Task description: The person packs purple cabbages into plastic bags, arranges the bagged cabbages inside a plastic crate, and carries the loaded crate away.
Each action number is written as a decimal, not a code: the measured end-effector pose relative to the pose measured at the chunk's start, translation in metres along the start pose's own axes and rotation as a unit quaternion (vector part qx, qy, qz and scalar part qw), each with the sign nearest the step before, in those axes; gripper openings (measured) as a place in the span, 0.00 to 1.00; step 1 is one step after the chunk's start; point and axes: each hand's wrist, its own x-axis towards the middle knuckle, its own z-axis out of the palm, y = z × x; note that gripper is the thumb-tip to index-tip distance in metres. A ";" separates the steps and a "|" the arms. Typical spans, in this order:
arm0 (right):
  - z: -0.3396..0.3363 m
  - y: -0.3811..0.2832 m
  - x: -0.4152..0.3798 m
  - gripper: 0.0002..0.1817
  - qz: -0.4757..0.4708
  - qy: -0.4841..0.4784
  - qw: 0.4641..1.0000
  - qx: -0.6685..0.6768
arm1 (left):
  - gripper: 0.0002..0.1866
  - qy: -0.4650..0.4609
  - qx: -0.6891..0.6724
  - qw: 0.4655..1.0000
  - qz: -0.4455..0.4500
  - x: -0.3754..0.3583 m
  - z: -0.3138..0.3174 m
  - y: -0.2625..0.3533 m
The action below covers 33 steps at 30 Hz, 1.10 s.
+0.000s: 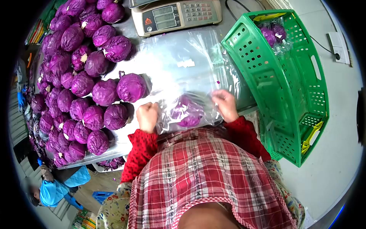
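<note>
A clear plastic bag (pixel 164 121) with a purple cabbage (pixel 189 120) in it lies at the front edge of the metal table, close to my apron. My left hand (pixel 147 115) is closed in a fist at the bag's left side, gripping the film. At the right side, my right hand (pixel 225 105) pinches the bag's edge between thumb and fingers. Glare on the film partly hides the cabbage. Just beyond both hands lies a stack of flat clear bags (pixel 173 57).
Many purple cabbages (pixel 97 63) cover the table's left side. A digital scale (pixel 181 17) stands at the back. To the right is a green crate (pixel 267 82) holding bagged cabbage (pixel 273 34). Another person in blue (pixel 53 192) is at lower left.
</note>
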 end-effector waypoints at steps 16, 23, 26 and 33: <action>-0.001 -0.080 -0.045 0.32 -0.093 -0.257 0.962 -0.008 | 0.32 -0.312 -0.183 0.928 0.089 -0.063 -0.032 0.074; -0.133 -0.216 -0.053 0.26 -0.101 -0.020 0.973 0.205 | 0.50 -0.384 -0.272 0.804 0.364 -0.077 0.014 0.239; -0.203 -0.229 -0.029 0.22 -0.162 0.042 0.969 0.181 | 0.34 -0.380 -0.163 0.792 0.449 -0.058 0.053 0.236; -0.322 -0.093 0.124 0.33 0.013 0.143 0.947 0.289 | 0.25 -0.147 -0.099 0.936 0.304 -0.012 0.038 0.131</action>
